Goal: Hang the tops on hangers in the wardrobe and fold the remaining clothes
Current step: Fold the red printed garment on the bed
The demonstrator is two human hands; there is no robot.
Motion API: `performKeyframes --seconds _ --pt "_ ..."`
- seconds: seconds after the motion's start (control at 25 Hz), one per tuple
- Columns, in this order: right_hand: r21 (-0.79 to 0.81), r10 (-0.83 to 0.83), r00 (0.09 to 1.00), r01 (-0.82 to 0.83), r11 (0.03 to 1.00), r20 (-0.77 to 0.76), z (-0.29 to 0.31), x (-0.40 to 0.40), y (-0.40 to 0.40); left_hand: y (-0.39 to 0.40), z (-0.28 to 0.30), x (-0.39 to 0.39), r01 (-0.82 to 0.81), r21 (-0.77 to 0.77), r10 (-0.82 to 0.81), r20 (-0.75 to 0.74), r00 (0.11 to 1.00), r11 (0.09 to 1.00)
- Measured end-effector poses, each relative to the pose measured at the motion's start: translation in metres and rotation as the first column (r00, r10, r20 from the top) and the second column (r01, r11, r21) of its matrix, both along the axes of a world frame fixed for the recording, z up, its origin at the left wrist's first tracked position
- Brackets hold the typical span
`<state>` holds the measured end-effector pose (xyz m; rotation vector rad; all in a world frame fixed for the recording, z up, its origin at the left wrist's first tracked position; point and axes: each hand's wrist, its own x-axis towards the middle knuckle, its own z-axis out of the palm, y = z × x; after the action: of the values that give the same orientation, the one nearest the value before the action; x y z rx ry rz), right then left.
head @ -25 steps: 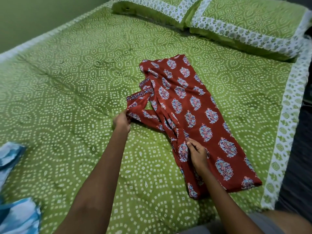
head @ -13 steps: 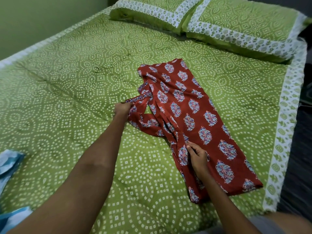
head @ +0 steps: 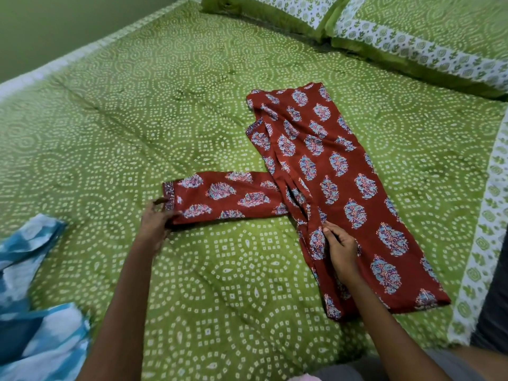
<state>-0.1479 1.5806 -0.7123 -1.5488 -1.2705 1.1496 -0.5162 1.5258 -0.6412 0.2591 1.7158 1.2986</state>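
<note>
Your left hand (head: 155, 225) reaches out on a nearly straight bare arm, fingers curled in a pinch with the thumb up, though blur hides the exact finger placement. Your right hand (head: 341, 247) lies closer to you, wrist bent, palm down, fingers loosely curled with the fingertips (head: 328, 229) pressing down. The forearms angle forward from the lower edge, well apart.

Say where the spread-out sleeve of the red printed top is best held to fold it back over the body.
Probably at the cuff end of the sleeve, coming from the left side: it lies flat, pointing left from the red printed top, cuff free on the bedsheet. The left hand already holds it there.
</note>
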Motion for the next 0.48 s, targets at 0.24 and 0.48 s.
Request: performKeyframes --seconds 0.24,0.48 --pt "0.007 -0.003 1.000 0.003 1.000 0.026 0.004 -0.002 -0.002 -0.024 0.003 -0.003 0.119 0.021 -0.113 -0.167 0.979 0.993" --pt "0.005 -0.028 0.998 0.028 1.000 0.060 0.009 -0.005 -0.004 -0.062 -0.021 0.007 0.068 -0.212 -0.169 -0.503 0.848 0.975"
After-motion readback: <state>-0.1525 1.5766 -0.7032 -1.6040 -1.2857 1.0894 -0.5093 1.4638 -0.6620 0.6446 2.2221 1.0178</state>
